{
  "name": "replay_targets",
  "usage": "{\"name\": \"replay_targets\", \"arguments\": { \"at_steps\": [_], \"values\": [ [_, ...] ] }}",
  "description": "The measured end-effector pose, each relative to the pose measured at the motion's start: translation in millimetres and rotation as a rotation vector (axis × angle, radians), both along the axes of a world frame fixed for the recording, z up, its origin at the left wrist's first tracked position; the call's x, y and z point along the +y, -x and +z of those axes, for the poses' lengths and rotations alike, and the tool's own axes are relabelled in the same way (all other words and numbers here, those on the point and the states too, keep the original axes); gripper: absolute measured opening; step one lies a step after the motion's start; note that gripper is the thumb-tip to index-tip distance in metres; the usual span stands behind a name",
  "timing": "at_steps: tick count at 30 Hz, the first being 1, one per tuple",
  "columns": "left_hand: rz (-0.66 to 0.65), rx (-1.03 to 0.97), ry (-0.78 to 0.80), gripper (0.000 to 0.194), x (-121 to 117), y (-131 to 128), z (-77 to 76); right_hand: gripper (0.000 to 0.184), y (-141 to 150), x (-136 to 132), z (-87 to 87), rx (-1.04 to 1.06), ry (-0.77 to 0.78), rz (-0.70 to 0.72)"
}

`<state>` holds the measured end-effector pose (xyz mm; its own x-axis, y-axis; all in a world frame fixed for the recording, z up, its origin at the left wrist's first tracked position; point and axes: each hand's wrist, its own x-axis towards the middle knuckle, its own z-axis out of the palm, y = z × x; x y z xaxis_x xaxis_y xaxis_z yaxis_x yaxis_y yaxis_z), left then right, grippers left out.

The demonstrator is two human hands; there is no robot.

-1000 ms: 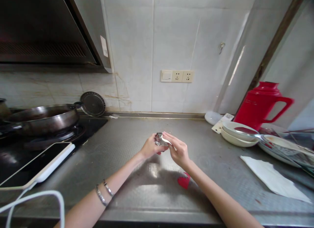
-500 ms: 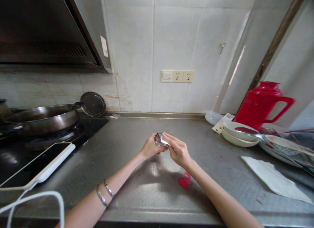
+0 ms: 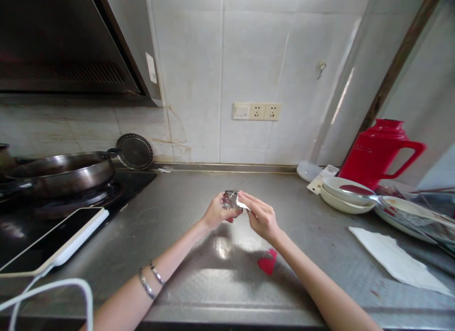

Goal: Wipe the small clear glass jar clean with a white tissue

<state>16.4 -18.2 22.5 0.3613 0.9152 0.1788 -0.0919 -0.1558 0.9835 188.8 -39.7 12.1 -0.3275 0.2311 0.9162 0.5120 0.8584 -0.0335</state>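
Observation:
Both my hands meet above the steel counter (image 3: 185,212) at the middle of the view. My left hand (image 3: 215,211) is closed round a small shiny foil-wrapped item (image 3: 229,198). My right hand (image 3: 261,217) pinches the silver-white flap of that wrapper between thumb and fingers, on the item's right side. What is inside the foil is too small to make out. A small red piece (image 3: 267,263) lies on the counter under my right forearm.
A dark wok (image 3: 60,172) sits on the stove at left, a phone (image 3: 53,238) with a white cable beside it. At right stand a red thermos jug (image 3: 378,151), stacked white bowls (image 3: 344,193), plates and a white paper napkin (image 3: 394,260).
My right hand has shifted slightly to the right, drawing the wrapper flap out from the foil item. My left hand has stayed almost still.

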Motion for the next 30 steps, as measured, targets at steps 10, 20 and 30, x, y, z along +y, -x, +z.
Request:
{"name": "replay_targets", "arguments": {
  "at_steps": [10, 20, 30],
  "values": [
    [-0.065, -0.058, -0.048, 0.057, 6, 5, -2.3, 0.051, 7, -8, 2.1, -0.095, -0.036, 0.127],
    [-0.106, -0.013, -0.049, 0.058, 0, 1, -3.7, 0.025, 2, -1, 7.1, 0.232, 0.312, 0.003],
    [-0.279, -0.091, 0.121, 0.048, 2, 9, -0.4, 0.085, 3, -6, 12.4, -0.02, 0.573, 0.156]
  ]
}}
